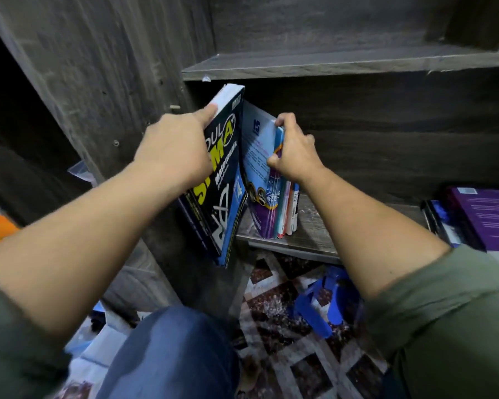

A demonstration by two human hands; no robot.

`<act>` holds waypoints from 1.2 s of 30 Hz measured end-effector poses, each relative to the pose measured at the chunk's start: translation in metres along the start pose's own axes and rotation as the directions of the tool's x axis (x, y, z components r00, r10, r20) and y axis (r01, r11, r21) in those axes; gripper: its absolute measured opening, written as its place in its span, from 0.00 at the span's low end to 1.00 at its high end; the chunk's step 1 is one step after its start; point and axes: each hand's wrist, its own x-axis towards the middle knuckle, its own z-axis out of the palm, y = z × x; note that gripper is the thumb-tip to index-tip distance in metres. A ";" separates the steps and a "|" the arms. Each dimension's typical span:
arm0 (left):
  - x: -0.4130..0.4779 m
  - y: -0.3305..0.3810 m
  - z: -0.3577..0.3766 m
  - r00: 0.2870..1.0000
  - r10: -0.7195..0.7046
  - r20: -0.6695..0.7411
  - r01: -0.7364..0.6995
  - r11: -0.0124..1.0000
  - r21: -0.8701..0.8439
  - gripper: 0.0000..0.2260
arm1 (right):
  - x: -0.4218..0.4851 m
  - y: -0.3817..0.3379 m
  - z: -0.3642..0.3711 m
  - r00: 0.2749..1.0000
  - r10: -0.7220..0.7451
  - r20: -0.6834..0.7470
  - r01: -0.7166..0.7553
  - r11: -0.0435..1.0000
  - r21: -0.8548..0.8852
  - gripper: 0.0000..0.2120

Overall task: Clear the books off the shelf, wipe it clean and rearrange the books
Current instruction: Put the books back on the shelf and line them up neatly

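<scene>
At shelf [314,231] left end, left hand [173,151] grips black maths book [222,180] hanging past the front edge, right hand [293,151] pinches upright thin books [267,203] on it; likely rearranging, next needs black maths book stood beside them.

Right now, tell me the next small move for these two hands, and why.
Probably draw the black Matematik workbook clear with the left hand: it tilts, its lower end already past the shelf edge. The right hand pinches the leaning thin books, steadying them.
</scene>
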 end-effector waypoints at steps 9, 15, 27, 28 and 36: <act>0.038 0.023 0.075 0.987 -0.017 -0.157 -0.008 0.987 -0.162 0.20 | -0.004 -0.003 0.006 0.999 -0.024 -0.023 0.020 0.990 -0.139 0.27; 0.038 0.004 0.114 0.739 0.135 -0.660 -0.359 0.908 -0.216 0.12 | -0.009 0.000 0.013 0.990 -0.139 0.010 0.139 0.976 -0.166 0.27; 0.036 -0.003 0.175 0.762 -0.071 -0.644 -0.276 0.864 -0.422 0.38 | -0.068 0.060 0.070 0.919 0.045 0.393 -0.115 0.981 0.158 0.47; 0.038 -0.003 0.177 0.771 -0.055 -0.635 -0.265 0.878 -0.398 0.41 | -0.074 0.069 0.081 0.907 0.073 0.415 -0.142 0.980 0.139 0.48; 0.033 -0.001 0.209 0.855 0.001 -0.518 -0.170 0.945 -0.279 0.54 | -0.079 0.091 0.113 0.911 0.171 0.375 -0.200 0.979 0.040 0.58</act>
